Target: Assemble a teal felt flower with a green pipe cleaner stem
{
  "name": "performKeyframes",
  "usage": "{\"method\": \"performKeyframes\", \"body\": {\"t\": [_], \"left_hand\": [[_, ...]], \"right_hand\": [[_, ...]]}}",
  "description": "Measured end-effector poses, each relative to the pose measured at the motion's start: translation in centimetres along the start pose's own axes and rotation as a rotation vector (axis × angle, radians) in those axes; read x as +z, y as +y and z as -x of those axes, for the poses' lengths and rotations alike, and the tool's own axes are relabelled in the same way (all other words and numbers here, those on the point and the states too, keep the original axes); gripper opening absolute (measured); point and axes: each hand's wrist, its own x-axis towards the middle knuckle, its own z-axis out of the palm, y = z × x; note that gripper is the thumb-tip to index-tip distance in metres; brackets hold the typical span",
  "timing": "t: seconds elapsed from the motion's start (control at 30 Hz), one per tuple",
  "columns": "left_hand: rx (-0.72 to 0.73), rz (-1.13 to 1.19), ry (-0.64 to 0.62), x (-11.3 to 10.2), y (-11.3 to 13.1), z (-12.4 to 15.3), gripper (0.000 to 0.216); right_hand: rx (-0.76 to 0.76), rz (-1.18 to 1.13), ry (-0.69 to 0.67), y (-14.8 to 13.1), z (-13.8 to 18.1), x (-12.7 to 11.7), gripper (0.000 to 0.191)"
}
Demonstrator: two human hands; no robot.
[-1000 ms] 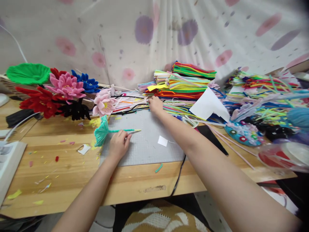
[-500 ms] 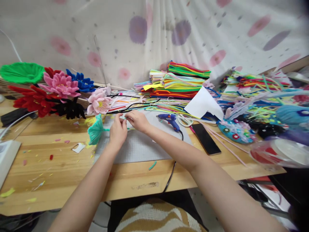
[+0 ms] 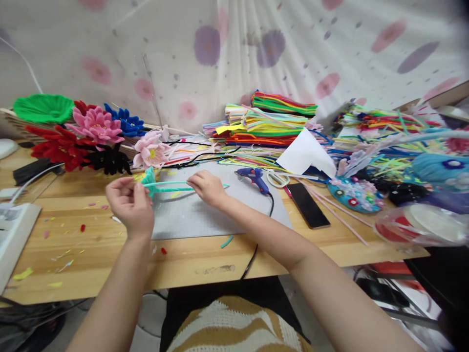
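Observation:
A thin teal pipe cleaner (image 3: pixel 166 184) is stretched level between my two hands. My left hand (image 3: pixel 131 203) is closed, pinching its left end. The fingers of my right hand (image 3: pixel 207 188) are pressed together on it farther right, over the grey cutting mat (image 3: pixel 220 220). Partly behind my left hand is a teal pleated pipe-cleaner piece (image 3: pixel 149 177), whose wrapped stem (image 3: pixel 170 189) runs right, just below the stretched strand. Whether my right fingers also grip that stem is hidden.
A blue glue gun (image 3: pixel 252 179) lies right of my right hand, near scissors (image 3: pixel 277 180) and a phone (image 3: pixel 308 205). Pipe-cleaner flowers (image 3: pixel 97 126) stand at left, and bundles of pipe cleaners (image 3: pixel 271 124) are stacked behind. A white power strip (image 3: pixel 18 234) sits at left.
My hands were together over the mat; now my left hand has moved left, in front of the pleated piece. The teal pipe cleaner now shows stretched between them.

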Motion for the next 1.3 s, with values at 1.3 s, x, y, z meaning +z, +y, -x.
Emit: {"method": "performKeyframes", "body": {"t": [1.3], "left_hand": [[0.126, -1.075, -1.08, 2.6, -1.9, -2.9, 0.038]], "right_hand": [[0.49, 0.099, -0.107, 5.9, 5.4, -4.4, 0.026]]}}
